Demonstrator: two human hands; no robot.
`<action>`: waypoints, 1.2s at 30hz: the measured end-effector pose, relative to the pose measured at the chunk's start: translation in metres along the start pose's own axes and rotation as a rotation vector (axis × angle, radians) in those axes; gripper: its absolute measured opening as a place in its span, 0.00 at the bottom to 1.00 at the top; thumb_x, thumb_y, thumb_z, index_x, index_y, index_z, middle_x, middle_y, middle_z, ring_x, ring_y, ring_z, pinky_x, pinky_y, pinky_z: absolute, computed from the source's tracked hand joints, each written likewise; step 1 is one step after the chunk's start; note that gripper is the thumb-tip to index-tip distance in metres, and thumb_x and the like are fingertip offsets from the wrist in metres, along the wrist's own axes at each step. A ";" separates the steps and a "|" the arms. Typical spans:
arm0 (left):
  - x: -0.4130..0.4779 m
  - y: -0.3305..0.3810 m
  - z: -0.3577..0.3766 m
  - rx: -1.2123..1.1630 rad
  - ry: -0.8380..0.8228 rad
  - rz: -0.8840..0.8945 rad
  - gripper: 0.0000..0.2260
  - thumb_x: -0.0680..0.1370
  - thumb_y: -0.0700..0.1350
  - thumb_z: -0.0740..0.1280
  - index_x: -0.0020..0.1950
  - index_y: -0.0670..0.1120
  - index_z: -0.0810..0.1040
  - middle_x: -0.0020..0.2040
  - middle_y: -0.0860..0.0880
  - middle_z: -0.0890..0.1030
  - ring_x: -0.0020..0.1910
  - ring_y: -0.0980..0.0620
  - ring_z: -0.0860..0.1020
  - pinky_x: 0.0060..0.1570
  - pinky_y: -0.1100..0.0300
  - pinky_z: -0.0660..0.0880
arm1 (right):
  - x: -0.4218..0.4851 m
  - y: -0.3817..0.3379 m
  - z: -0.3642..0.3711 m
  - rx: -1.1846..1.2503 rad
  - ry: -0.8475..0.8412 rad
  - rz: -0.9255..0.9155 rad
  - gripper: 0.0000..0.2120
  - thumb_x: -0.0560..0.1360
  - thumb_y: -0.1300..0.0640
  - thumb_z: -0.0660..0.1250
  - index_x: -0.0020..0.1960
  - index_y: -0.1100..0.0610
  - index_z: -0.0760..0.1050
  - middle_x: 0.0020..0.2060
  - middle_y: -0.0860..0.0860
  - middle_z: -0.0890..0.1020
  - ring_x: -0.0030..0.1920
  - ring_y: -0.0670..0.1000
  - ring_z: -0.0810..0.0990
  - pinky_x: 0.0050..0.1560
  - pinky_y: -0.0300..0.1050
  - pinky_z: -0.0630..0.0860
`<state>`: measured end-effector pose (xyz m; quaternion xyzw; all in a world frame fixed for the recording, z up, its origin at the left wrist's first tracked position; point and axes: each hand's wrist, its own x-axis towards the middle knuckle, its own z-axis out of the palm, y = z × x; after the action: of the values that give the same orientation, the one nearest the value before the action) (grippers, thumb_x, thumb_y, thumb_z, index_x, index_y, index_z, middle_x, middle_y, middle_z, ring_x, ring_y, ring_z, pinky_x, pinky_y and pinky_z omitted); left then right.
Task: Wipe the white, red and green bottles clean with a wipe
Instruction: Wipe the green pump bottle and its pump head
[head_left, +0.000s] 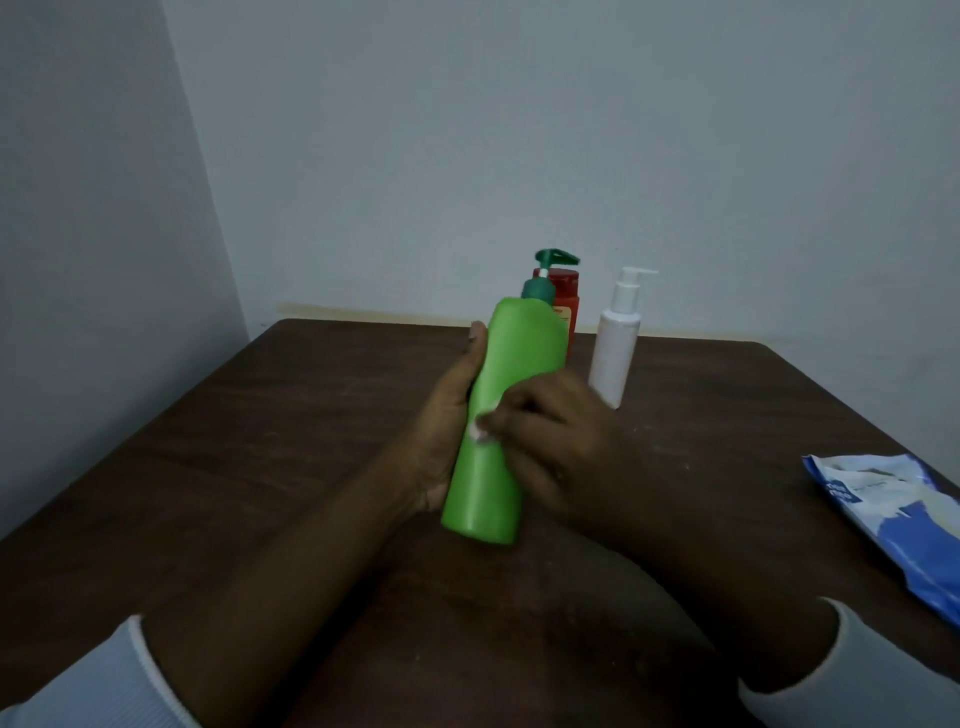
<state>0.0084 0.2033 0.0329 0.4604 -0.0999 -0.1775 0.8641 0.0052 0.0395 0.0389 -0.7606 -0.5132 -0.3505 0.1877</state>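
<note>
My left hand (444, 421) grips the green pump bottle (511, 364) from its left side and holds it tilted above the table. My right hand (556, 441) lies across the bottle's front with curled fingers that press a small white wipe (479, 430) against the green body; only a bit of the wipe shows at the fingertips. The red bottle (567, 306) stands at the back of the table, partly hidden behind the green one. To its right, the white pump bottle (615, 353) stands upright.
A blue and white pack of wipes (893, 514) lies at the right edge of the dark wooden table (260, 441). Pale walls close in behind and to the left.
</note>
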 end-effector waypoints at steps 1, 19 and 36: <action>-0.001 -0.002 0.002 0.047 -0.004 -0.016 0.34 0.78 0.72 0.58 0.58 0.44 0.86 0.47 0.42 0.85 0.43 0.46 0.84 0.45 0.52 0.81 | 0.000 0.007 -0.002 -0.025 0.084 0.065 0.10 0.78 0.61 0.66 0.56 0.61 0.83 0.49 0.56 0.80 0.49 0.56 0.77 0.49 0.51 0.74; 0.003 0.013 0.008 -0.148 0.157 0.045 0.39 0.79 0.72 0.55 0.66 0.37 0.76 0.54 0.38 0.80 0.51 0.41 0.78 0.56 0.47 0.73 | -0.009 -0.003 -0.003 0.218 0.018 0.037 0.12 0.77 0.65 0.68 0.58 0.58 0.82 0.52 0.53 0.78 0.53 0.51 0.77 0.53 0.50 0.75; 0.002 0.020 -0.006 -0.501 0.518 0.126 0.21 0.80 0.54 0.65 0.54 0.34 0.77 0.39 0.31 0.84 0.32 0.34 0.85 0.32 0.42 0.83 | -0.002 -0.012 0.003 -0.030 0.229 0.118 0.15 0.73 0.69 0.73 0.60 0.63 0.81 0.52 0.59 0.80 0.52 0.55 0.79 0.48 0.48 0.78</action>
<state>0.0166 0.2177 0.0462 0.2572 0.1407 -0.0202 0.9558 -0.0047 0.0449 0.0344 -0.7471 -0.4374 -0.4312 0.2541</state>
